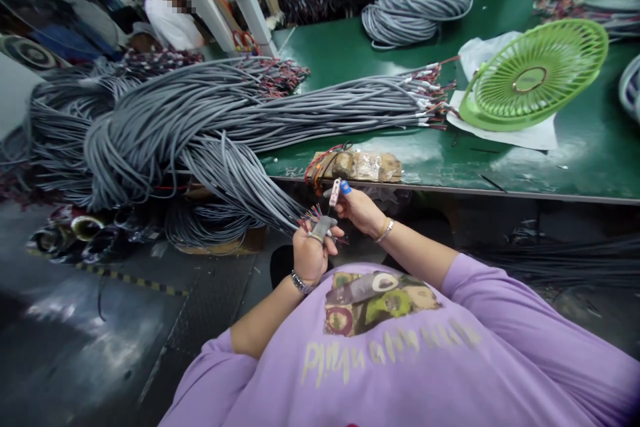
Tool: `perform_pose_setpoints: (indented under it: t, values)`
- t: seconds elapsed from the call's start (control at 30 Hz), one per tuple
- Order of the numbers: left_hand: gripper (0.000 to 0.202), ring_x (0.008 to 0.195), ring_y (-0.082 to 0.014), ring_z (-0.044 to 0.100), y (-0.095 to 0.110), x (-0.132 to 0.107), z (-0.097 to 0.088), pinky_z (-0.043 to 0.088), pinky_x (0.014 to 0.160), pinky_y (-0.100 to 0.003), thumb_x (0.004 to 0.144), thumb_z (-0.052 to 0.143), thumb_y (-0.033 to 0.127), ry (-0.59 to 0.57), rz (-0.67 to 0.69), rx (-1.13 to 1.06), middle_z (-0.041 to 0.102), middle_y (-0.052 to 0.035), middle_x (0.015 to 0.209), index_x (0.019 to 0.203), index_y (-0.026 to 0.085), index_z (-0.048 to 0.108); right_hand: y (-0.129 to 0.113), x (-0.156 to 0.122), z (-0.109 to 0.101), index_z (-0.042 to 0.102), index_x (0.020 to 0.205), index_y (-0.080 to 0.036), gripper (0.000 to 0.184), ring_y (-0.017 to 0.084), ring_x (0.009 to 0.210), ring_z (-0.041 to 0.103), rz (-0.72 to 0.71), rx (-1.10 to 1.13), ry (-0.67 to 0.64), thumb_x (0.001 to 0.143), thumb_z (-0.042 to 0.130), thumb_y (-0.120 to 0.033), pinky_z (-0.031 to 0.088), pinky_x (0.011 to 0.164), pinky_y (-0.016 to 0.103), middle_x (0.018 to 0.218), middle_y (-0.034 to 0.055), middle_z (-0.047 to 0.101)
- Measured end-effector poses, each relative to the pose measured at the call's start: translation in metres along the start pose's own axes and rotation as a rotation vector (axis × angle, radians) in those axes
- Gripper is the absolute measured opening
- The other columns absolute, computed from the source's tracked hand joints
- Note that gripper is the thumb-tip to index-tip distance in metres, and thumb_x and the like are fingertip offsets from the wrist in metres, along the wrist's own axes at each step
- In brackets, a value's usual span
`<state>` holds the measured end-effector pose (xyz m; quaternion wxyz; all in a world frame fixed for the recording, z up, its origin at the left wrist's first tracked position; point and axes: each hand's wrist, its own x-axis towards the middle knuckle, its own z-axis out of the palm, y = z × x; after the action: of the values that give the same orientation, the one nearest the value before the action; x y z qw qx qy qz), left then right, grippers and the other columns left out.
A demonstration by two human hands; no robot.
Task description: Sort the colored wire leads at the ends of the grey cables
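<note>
My left hand (310, 250) is closed around the end of a grey cable (260, 197), its taped thumb pressed on top. Thin coloured wires (316, 213) fan out of the cable end just above the fist. My right hand (357, 208) is close beside it, fingers pinched, with blue tape on a fingertip and a small pink-white piece (335, 191) held upright. What the pinch grips besides that piece is too small to make out. Both hands hover below the front edge of the green table (575, 147).
A big pile of grey cables (165, 120) spills over the table's left end. A bundle with stripped ends (380, 97), a coiled bundle (415, 13) and a green fan grille (535, 73) lie on the table. A wrapped brown packet (365, 165) sits at the edge. Other people sit at the far side.
</note>
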<state>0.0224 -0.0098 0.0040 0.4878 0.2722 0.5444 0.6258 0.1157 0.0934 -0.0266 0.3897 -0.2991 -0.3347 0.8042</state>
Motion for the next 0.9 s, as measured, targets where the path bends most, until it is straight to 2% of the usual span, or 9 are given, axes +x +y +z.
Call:
perform_pose_setpoints:
  t: [0.1, 0.23, 0.4, 0.57, 0.77, 0.9]
  values:
    - [0.029, 0.030, -0.0050, 0.047, -0.002, 0.004, 0.001, 0.020, 0.029, -0.016, 0.071, 0.069, 0.041, 0.010, 0.016, 0.001, 0.069, -0.0040, 0.060, 0.071, 0.013, 0.058, -0.003, 0.000, 0.006, 0.062, 0.078, -0.014, 0.051, 0.005, 0.049, 0.043, 0.096, 0.091, 0.025, 0.069, 0.068, -0.064, 0.038, 0.046, 0.019, 0.064, -0.0021, 0.055]
    - [0.030, 0.030, -0.0051, 0.047, -0.004, 0.007, 0.001, 0.020, 0.029, -0.016, 0.070, 0.069, 0.041, 0.025, 0.021, 0.008, 0.069, -0.0040, 0.061, 0.070, 0.014, 0.057, -0.011, -0.003, 0.012, 0.060, 0.070, -0.014, 0.042, 0.005, 0.047, 0.042, 0.108, 0.103, 0.086, 0.068, 0.076, -0.053, 0.037, 0.045, 0.017, 0.056, -0.0042, 0.052]
    - [0.030, 0.029, -0.0047, 0.045, -0.005, 0.009, 0.000, 0.020, 0.029, -0.016, 0.071, 0.069, 0.041, 0.010, 0.012, 0.015, 0.069, -0.0035, 0.060, 0.070, 0.014, 0.056, -0.016, -0.005, 0.009, 0.066, 0.079, -0.014, 0.030, 0.007, 0.056, 0.051, 0.197, 0.219, 0.062, 0.079, 0.070, -0.043, 0.041, 0.050, 0.017, 0.065, -0.0003, 0.061]
    - [0.025, 0.028, -0.0052, 0.045, -0.008, 0.010, 0.000, 0.021, 0.028, -0.017, 0.072, 0.068, 0.036, -0.037, 0.004, 0.010, 0.069, -0.0021, 0.060, 0.071, 0.015, 0.056, -0.016, -0.005, 0.009, 0.069, 0.081, -0.013, 0.022, 0.006, 0.056, 0.050, 0.190, 0.276, 0.077, 0.087, 0.063, -0.033, 0.039, 0.049, 0.016, 0.067, 0.0005, 0.062]
    - [0.023, 0.028, -0.0050, 0.044, -0.011, 0.011, 0.001, 0.021, 0.028, -0.016, 0.074, 0.067, 0.035, -0.044, 0.006, 0.031, 0.069, -0.0022, 0.060, 0.071, 0.015, 0.057, -0.014, -0.004, 0.011, 0.066, 0.078, -0.015, 0.032, 0.006, 0.055, 0.049, 0.159, 0.219, 0.095, 0.081, 0.068, -0.046, 0.036, 0.049, 0.017, 0.064, -0.0009, 0.059]
    - [0.024, 0.029, -0.0046, 0.045, -0.008, 0.004, -0.002, 0.021, 0.029, -0.016, 0.075, 0.066, 0.036, -0.076, 0.011, 0.043, 0.069, -0.0033, 0.060, 0.072, 0.014, 0.059, -0.012, -0.005, 0.007, 0.065, 0.084, -0.016, 0.039, 0.008, 0.057, 0.052, 0.198, 0.214, 0.131, 0.083, 0.060, -0.055, 0.037, 0.049, 0.018, 0.067, 0.0001, 0.061]
